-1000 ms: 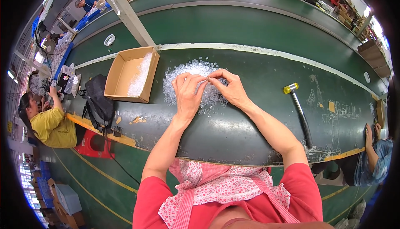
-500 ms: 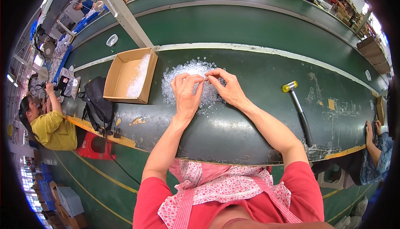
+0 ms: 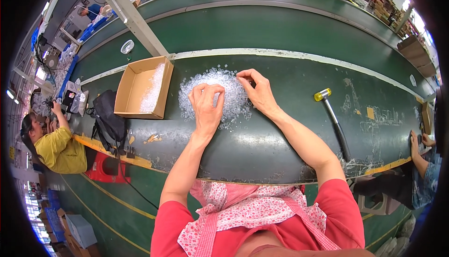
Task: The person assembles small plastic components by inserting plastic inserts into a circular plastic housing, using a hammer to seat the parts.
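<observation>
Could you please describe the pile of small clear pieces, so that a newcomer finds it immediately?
On the dark worktable, look just right of the open cardboard box. The pile of small clear pieces spreads there, by the left hand and right hand. Unlike the clear pieces inside the box, it lies loose on the surface.

head view: left fisheye, worn on person's head, upright
facing: down and forward over dark worktop (image 3: 276,156)
nearest: floral apron (image 3: 248,212), lower edge
centre: left hand (image 3: 206,109), right hand (image 3: 260,95), mid-near, from above
farther: green belt (image 3: 262,27), across top
rim: edges bent, corners black
</observation>
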{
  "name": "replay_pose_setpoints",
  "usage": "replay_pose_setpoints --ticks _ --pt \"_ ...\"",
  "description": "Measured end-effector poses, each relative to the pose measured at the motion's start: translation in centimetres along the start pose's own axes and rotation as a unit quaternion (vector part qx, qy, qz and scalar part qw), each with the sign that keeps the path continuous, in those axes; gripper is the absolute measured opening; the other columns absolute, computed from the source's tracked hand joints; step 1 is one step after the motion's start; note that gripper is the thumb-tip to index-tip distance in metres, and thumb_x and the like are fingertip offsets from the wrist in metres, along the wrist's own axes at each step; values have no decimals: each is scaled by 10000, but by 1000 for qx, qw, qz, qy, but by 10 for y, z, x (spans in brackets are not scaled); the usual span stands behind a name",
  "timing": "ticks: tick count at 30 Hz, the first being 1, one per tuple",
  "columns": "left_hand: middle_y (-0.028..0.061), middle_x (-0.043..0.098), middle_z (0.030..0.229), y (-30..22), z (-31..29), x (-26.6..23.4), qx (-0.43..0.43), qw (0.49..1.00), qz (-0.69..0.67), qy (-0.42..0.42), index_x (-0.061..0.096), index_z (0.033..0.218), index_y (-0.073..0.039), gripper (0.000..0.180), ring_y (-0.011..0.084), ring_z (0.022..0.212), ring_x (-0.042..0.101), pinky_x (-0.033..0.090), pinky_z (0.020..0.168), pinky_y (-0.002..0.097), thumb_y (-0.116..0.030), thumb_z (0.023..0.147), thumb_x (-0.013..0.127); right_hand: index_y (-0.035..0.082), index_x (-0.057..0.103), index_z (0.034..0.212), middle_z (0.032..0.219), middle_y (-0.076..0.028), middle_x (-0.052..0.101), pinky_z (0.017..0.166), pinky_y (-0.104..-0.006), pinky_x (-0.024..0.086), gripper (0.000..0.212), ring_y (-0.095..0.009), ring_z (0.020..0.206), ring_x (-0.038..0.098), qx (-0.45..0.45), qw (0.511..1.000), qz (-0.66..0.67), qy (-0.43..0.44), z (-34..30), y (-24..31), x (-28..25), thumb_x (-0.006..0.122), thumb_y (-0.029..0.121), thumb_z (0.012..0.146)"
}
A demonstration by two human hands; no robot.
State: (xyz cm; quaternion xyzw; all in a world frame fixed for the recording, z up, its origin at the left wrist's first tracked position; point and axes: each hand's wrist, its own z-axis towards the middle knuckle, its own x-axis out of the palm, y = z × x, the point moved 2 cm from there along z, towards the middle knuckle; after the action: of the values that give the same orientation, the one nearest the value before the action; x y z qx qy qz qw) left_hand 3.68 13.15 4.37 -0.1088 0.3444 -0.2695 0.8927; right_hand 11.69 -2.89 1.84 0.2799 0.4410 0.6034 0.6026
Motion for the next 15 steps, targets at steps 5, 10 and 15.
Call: replay_pose_setpoints --ticks 5,10,15 --pt "-25 668 976 -7 0 7 34 998 46 29 683 960 -125 216 230 1041 545 343 956 411 -51 773 763 71 691 1039 1019 -70 686 859 -380 439 184 -238 937 622 -42 991 -130 -2 8 -17 -13 626 40 870" --pt "-11 659 1015 -9 -4 14 69 994 71 50 709 977 -115 216 248 1069 532 340 977 441 -60 775 762 61 673 1100 1050 -72 695 879 -396 462 268 -249 957 627 -65 986 -151 -9 7 -26 -14 539 -31 886" --pt "-2 653 1042 -6 -5 9 72 992 88 61 710 1002 -106 238 258 1079 528 338 983 456 -47 776 754 7 593 1225 1107 -110 696 928 -319 494 285 -198 995 635 4 998 -22 -65 12 -32 -12 420 -22 1000"
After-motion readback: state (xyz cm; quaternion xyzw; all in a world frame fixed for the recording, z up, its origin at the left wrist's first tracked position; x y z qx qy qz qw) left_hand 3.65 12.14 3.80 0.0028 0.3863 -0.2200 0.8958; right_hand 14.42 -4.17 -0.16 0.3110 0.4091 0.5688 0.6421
